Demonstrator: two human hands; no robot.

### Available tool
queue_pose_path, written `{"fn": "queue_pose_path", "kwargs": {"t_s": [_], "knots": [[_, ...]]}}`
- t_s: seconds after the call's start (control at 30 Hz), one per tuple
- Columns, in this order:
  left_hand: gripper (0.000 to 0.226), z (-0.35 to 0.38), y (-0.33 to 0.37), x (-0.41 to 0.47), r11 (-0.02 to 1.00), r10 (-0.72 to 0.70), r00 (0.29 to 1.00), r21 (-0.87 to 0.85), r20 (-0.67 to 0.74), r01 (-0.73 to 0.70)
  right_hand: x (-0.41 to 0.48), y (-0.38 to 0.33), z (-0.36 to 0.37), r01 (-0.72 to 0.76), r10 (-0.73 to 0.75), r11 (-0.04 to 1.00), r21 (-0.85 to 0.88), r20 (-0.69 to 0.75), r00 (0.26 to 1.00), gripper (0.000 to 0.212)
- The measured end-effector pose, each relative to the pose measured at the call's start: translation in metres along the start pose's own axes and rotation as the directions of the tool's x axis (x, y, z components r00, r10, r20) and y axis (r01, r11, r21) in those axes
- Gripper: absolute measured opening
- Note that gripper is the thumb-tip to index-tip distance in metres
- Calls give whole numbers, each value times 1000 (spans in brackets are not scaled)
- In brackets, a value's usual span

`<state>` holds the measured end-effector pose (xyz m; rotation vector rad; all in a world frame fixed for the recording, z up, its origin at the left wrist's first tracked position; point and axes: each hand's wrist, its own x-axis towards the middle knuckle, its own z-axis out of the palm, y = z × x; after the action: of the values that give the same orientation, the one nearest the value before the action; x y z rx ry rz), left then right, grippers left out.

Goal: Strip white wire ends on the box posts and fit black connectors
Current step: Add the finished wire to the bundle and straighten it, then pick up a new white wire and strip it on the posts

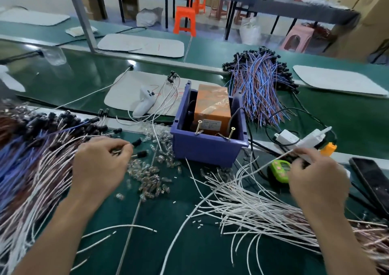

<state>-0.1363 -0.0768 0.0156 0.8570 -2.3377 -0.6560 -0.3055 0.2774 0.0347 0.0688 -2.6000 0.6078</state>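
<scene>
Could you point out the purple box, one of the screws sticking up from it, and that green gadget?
Purple box (207,151): head view, on its front wall.
Screw (198,127): head view, on the shaft of the left one.
Green gadget (281,170): head view, on its top face.

Bright, even light from above; white glare on the belt (69,70). Left wires (27,169) blur; frame edges bow outward.

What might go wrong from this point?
1. The right hand pinches one white wire beside the loose wire pile; pulling it may snag neighbours.
2. The left hand works next to scattered clear parts; a sweep of the wrist may scatter them further.
</scene>
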Motion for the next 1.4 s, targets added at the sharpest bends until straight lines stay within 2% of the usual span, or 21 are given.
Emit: {"fn": "queue_pose_path", "kwargs": {"t_s": [0.07, 0.13, 0.23, 0.3, 0.4, 0.47, 0.53, 0.6, 0.67, 0.73, 0.8, 0.87, 0.97, 1.03, 1.1, 1.23, 1.4], "knots": [[9, -8, -9, 7, 996, -17, 999, 91, -29, 19, -12, -29, -15, 57, -49, 992, 110, -75, 996, 22], [11, -13, -18, 11, 982, -7, 1000, 186, -30, 12, -26, -68, -24, 194, -188, 944, 269, -47, 981, 20], [21, -20, -31, 16, 955, -63, 998, 292, 23, 54, -51, -133, -21, 292, -427, 787, 543, 137, 894, 19], [26, -23, -33, 20, 958, -74, 996, 280, 53, 56, -72, -178, -10, 274, -568, 706, 653, 292, 769, 24], [33, -27, -35, 34, 963, -21, 987, 269, 156, -22, -102, -243, 17, 372, -719, 684, 628, 491, 492, 45], [35, -32, -43, 40, 938, 9, 964, 332, 266, -100, -112, -282, 40, 480, -766, 641, 599, 535, 357, 50], [35, -33, -52, 43, 891, 1, 938, 425, 347, -158, -111, -309, 68, 531, -758, 640, 556, 572, 313, 46], [42, -31, -65, 40, 872, -22, 937, 464, 348, -152, -107, -327, 96, 601, -730, 639, 480, 625, 276, 48], [54, -25, -76, 35, 876, -10, 948, 460, 318, -144, -106, -333, 119, 642, -690, 636, 428, 687, 226, 59], [66, -17, -87, 28, 915, 0, 960, 387, 279, -112, -109, -332, 131, 627, -672, 652, 426, 707, 218, 67], [70, -12, -94, 22, 960, -7, 975, 275, 221, -56, -112, -327, 138, 627, -696, 649, 431, 668, 262, 69], [67, -9, -99, 19, 977, 12, 986, 210, 165, -47, -110, -324, 139, 614, -729, 647, 452, 603, 324, 59], [59, -6, -99, 16, 981, 30, 993, 186, 114, -51, -102, -322, 136, 560, -738, 667, 491, 535, 410, 34], [51, -6, -98, 15, 980, 45, 995, 191, 90, -61, -97, -320, 132, 526, -732, 680, 512, 517, 443, 36], [44, -5, -98, 14, 979, 55, 996, 192, 75, -69, -96, -319, 130, 525, -739, 673, 521, 502, 450, 39], [31, -5, -101, 15, 992, 55, 998, 114, 39, -59, -93, -320, 128, 564, -758, 647, 513, 509, 408, 44], [24, -10, -95, 22, 999, -10, 996, 43, -85, 14, -90, -319, 124, 623, -801, 594, 508, 442, 403, 31]]}}
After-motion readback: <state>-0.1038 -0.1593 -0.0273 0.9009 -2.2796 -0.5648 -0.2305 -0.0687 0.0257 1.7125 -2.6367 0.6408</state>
